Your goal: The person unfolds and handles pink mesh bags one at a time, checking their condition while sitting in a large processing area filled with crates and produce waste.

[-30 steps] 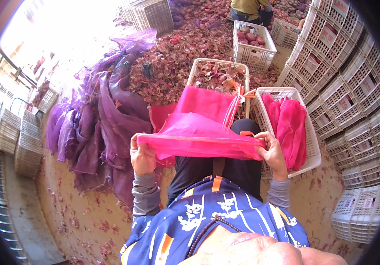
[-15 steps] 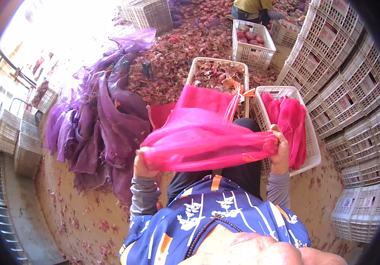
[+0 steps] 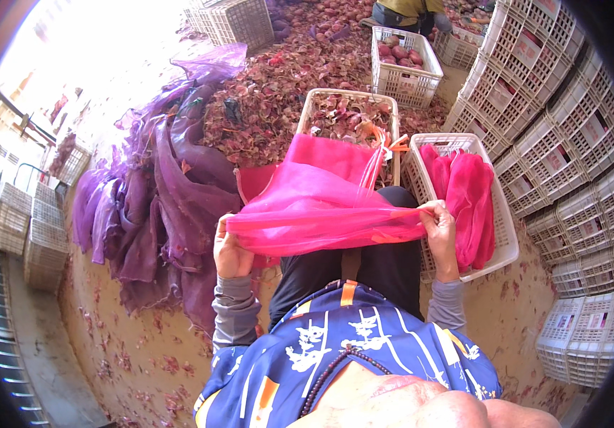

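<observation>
Pink mesh bag (image 3: 328, 232): located on the near side of the skin crate (image 3: 395, 118), the white crate filled with dry reddish skins. The bag spans the space between the two hands, above the dark trousers (image 3: 391, 269) of the seated person.

Left hand (image 3: 233, 250): positioned nearer than the skin crate and to its left. It pinches the left end of the bag, thumb and fingers closed over the edge. Right hand (image 3: 440, 239): positioned nearer than the skin crate and to its right. It grasps the right end of the bag between thumb and fingers. Neither hand is released. The mesh between the grips runs crosswise in long folds.

The far part of the bag overlaps flat pink mesh (image 3: 332, 153) lying across the near part of the skin crate; the boundary between the two is hard to tell. Orange and white ties (image 3: 377, 158) lie at the right of the flat mesh.

Right of the skin crate: a white crate (image 3: 509, 250) containing gathered pink bags (image 3: 469, 207). Left of the skin crate: a heap of purple mesh (image 3: 178, 178). Beyond the skin crate, toward the right: a crate of round red bulbs (image 3: 408, 84).
</observation>
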The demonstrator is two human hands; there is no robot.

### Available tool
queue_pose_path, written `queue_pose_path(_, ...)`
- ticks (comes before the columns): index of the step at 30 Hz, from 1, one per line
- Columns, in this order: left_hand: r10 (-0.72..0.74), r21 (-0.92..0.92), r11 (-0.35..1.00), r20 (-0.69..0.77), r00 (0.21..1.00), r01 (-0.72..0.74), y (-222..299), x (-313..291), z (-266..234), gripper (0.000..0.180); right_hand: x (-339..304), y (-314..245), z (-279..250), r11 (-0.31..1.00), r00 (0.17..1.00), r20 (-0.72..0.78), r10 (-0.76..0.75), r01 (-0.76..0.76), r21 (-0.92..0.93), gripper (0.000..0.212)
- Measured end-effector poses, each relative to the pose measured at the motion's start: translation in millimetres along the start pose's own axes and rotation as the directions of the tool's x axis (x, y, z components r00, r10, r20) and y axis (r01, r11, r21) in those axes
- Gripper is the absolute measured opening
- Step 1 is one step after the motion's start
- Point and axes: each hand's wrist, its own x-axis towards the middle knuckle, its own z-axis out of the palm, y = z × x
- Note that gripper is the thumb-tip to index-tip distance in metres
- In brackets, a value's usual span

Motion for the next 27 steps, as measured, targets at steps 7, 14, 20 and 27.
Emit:
queue_pose_path(7,-0.265,0.204,0.948,0.076,0.961,0.245,1,-26,-12,0.028,7,15,-27,0.167,0.935,0.310,0.172,-0.337,0.926,0.017)
queue_pose_path(14,-0.012,0.252,0.967,0.177,0.984,-0.033,1,0,-20,0.026,-6,-10,-21,0.292,0.901,0.406,0.151,-0.433,0.853,0.025)
queue_pose_path(20,0.114,0.069,0.991,-0.032,0.993,-0.111,-7,-1,-16,0.018,-9,-36,-3,0.922,0.917,0.374,0.136,-0.255,0.291,0.031)
queue_pose_path(27,-0.082,0.421,0.906,0.087,0.993,0.038,-5,-3,-8,0.023,4,12,-2,0.987,0.990,-0.128,0.066,-0.046,0.155,0.014)
